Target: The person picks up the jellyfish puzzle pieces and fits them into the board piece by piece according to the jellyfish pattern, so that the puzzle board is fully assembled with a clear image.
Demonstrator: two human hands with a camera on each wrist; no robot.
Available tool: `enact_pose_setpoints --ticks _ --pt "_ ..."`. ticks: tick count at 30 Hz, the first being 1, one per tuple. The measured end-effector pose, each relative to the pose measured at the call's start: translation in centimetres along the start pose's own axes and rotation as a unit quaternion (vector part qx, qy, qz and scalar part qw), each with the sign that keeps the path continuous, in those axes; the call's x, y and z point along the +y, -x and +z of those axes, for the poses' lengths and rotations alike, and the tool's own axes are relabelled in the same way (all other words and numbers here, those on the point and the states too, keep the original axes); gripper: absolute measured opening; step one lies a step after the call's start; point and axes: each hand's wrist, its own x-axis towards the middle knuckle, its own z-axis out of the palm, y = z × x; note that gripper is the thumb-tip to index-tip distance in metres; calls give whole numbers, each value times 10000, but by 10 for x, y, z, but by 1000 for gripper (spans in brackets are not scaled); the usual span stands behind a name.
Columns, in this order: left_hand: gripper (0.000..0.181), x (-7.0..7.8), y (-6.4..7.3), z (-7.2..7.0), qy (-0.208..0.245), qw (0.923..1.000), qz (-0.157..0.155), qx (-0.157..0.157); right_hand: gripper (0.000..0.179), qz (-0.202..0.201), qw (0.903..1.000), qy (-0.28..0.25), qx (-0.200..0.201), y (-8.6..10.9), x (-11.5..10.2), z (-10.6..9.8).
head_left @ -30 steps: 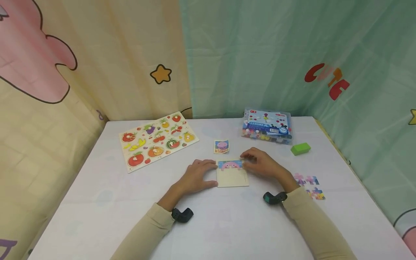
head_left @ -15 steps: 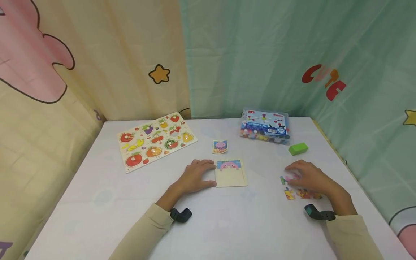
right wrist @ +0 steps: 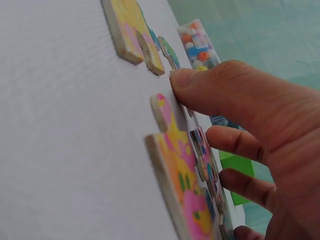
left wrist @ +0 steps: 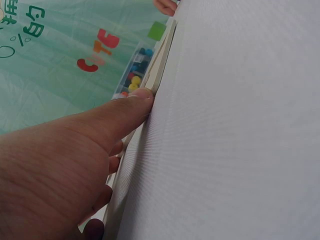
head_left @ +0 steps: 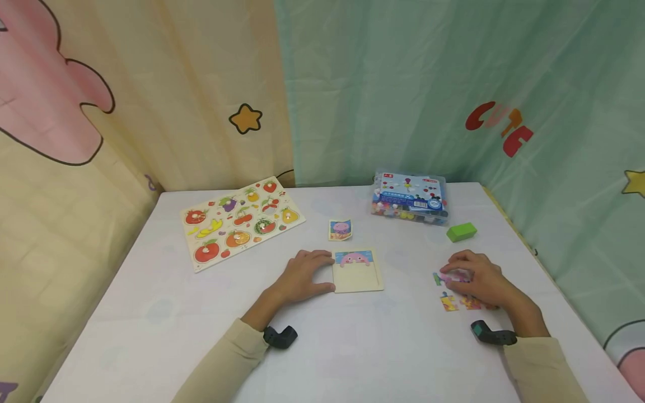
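My left hand (head_left: 300, 275) rests at the left edge of a small square wooden puzzle board (head_left: 358, 280). Its thumb touches the near corner and its fingers the far one. Across the board's top runs a strip of pink-and-blue picture (head_left: 355, 258); below it is bare wood. On the right, my right hand (head_left: 473, 277) is low over several loose puzzle pieces (head_left: 448, 303), thumb and index finger close around a pink one. The right wrist view shows the thumb (right wrist: 185, 82) against that piece's edge, a yellow-pink piece (right wrist: 185, 185) nearer the camera. The index fingertip is hidden there.
A small picture card (head_left: 340, 229) lies behind the board. At the back left is a fruit peg puzzle (head_left: 242, 222); at the back right, a clear box of coloured beads (head_left: 410, 197). A green block (head_left: 461, 232) sits beyond the right hand.
My right hand has left the board's right corner and moved right to the loose pieces, where its index finger and thumb have drawn closer together. The left hand has stayed at the board.
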Motion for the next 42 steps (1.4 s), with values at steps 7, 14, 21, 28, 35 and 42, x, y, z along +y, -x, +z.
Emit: enact_pose_setpoints --ticks 7,14,21,28,35,42 --pt "62 -1 0 1 -23 10000 -34 -35 24 -27 9998 -8 176 2 3 5" --pt "63 0 0 1 -75 10000 -16 0 22 -98 9989 -180 422 3 9 8" --pt "62 1 0 0 -55 10000 -11 -26 22 -82 9987 -302 411 5 9 10" --pt "62 0 0 1 -30 10000 2 -35 22 -125 9987 -235 439 4 9 9" --pt "63 -2 -1 2 -46 10000 -12 -40 19 106 9994 -239 237 -1 8 5" --pt "62 -5 -2 4 -82 10000 -12 -5 20 -412 9960 -713 343 -22 -8 8"
